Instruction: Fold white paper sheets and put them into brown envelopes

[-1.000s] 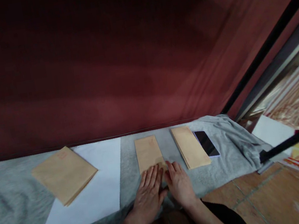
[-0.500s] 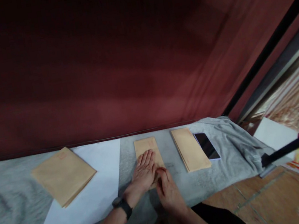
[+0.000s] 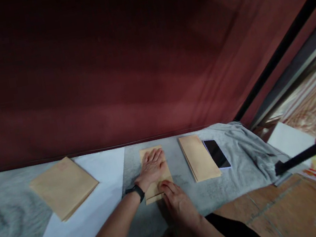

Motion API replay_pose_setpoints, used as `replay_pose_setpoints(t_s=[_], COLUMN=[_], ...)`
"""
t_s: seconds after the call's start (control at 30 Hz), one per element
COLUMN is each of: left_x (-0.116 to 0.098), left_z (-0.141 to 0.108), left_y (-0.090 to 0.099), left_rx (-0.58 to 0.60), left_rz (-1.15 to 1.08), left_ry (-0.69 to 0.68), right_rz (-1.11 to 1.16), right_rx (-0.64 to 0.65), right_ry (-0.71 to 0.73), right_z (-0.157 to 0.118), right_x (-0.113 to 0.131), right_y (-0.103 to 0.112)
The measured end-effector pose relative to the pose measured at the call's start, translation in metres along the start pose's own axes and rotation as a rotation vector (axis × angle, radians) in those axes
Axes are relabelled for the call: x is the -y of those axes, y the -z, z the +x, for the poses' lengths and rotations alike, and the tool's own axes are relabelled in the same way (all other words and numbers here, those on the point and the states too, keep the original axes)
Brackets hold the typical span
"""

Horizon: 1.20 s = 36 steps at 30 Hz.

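Note:
A brown paper envelope (image 3: 151,189) lies lengthwise on a grey cloth in front of me, with a crease or flap line across its near end. My left hand (image 3: 151,167), a dark watch on its wrist, rests flat on the envelope's upper part with the fingers stretched out. At the near right edge, my right hand (image 3: 177,198) has its fingers curled together on the paper, gripping that edge. To the right sits a small stack of folded brown envelopes (image 3: 200,158). Farther left is a stack of wider brown envelopes (image 3: 64,186), lying askew.
A white sheet (image 3: 107,195) lies under part of the left stack. Beside the right stack is a phone (image 3: 217,154) with a dark screen. Grey cloth (image 3: 244,160) covers the surface, a dark red curtain (image 3: 113,101) hangs behind, and black bars (image 3: 311,149) stand at right.
My left hand has slid up the envelope, away from me. My right hand has separated from it and moved slightly down, so the crease at the near end shows.

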<state>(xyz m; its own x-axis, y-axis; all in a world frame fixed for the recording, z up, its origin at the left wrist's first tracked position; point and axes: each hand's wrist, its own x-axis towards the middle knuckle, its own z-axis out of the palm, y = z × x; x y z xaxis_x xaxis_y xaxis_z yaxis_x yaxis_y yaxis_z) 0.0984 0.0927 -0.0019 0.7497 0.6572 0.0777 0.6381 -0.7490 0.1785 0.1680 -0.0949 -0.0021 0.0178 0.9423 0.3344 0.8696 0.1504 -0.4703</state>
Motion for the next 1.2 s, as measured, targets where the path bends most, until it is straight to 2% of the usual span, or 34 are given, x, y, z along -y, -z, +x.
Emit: replay_pose_setpoints(t_s=[0.17,0.27,0.4,0.63,0.8,0.97,1.2], left_x=[-0.007,-0.009,-0.011,-0.01,-0.004,0.004,0.021], left_z=[-0.025,-0.041,-0.065,-0.107,-0.121,-0.128,-0.142], left_y=[0.007,0.007,0.005,0.006,0.003,0.003,0.012], left_rx=[0.113,0.137,0.128,0.021,0.033,0.038,0.1], left_rz=[-0.064,-0.072,-0.068,-0.015,0.006,-0.015,-0.071], left_ry=[-0.072,-0.107,-0.149,-0.16,-0.107,-0.041,0.003], right_rz=[0.075,0.11,0.12,0.065,0.007,0.001,0.019], right_rx=[-0.068,-0.14,-0.217,-0.208,-0.258,-0.254,-0.248], right_ry=[-0.037,-0.087,-0.151,-0.189,-0.217,-0.227,-0.227], right_z=[0.001,0.002,0.002,0.0,-0.003,-0.007,-0.009], right_x=[-0.006,-0.009,-0.01,-0.023,-0.045,-0.065,-0.077], right_y=[0.0,-0.004,-0.007,-0.01,-0.014,-0.011,-0.005])
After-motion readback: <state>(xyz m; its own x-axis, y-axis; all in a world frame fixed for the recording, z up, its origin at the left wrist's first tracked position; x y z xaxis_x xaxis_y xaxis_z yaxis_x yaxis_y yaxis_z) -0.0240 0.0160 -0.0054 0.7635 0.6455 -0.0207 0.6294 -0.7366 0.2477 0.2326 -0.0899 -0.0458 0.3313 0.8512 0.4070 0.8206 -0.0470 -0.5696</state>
